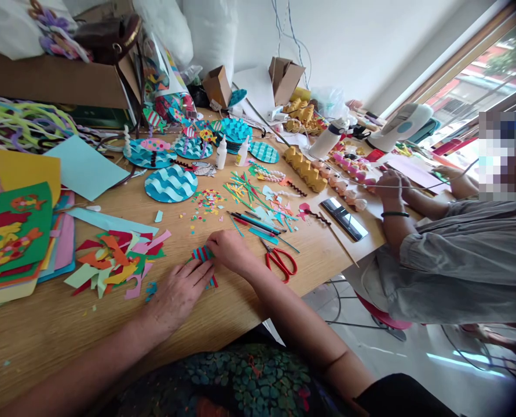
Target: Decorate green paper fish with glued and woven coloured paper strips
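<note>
A small red-and-blue striped paper piece (202, 253) lies on the wooden table under my fingers. My left hand (177, 295) rests flat over its lower part, fingers stretched out side by side. At the piece's upper right edge, my right hand (231, 252) has its fingers curled in a pinch; the fingertips are partly hidden. Red-handled scissors (281, 262) lie just right of my right hand. Several dark pencils or pens (258, 223) are beyond it. Small blue paper bits (152, 291) lie left of my left hand.
Colourful paper scraps (114, 260) and stacked coloured sheets (62, 243) spread at left. Blue wavy discs (171, 184), glue bottles (221, 154) and a white bottle (328, 139) stand farther back. A phone (343, 219) lies at right, near another person's hands (392, 191).
</note>
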Available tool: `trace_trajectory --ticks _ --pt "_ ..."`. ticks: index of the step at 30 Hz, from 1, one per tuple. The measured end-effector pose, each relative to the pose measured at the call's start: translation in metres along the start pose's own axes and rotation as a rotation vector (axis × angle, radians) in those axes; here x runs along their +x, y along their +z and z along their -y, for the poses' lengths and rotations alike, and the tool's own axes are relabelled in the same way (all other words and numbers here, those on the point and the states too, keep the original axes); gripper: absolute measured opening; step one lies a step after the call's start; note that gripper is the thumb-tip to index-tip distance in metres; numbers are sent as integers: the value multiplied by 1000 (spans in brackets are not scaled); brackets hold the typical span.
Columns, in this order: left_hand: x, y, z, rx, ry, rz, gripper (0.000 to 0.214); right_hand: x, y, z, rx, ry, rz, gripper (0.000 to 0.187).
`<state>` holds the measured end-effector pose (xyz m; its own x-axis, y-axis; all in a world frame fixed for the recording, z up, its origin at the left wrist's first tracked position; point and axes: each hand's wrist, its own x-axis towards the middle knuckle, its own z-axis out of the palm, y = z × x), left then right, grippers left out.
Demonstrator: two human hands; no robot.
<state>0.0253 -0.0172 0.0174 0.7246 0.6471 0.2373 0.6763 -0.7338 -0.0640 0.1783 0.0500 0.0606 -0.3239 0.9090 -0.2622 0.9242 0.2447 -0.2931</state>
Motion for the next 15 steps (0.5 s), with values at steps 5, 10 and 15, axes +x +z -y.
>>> trace_trajectory --ticks 5,10,15 --pt "-1 0 -2 8 -10 -9 39 -2 -1 0 20 -48 61 31" --pt "-1 0 -3 7 4 4 38 -3 -3 -2 46 -9 4 30" --pt "-3 -2 -4 -24 -1 -12 38 -8 -4 -3 103 -89 83 28"
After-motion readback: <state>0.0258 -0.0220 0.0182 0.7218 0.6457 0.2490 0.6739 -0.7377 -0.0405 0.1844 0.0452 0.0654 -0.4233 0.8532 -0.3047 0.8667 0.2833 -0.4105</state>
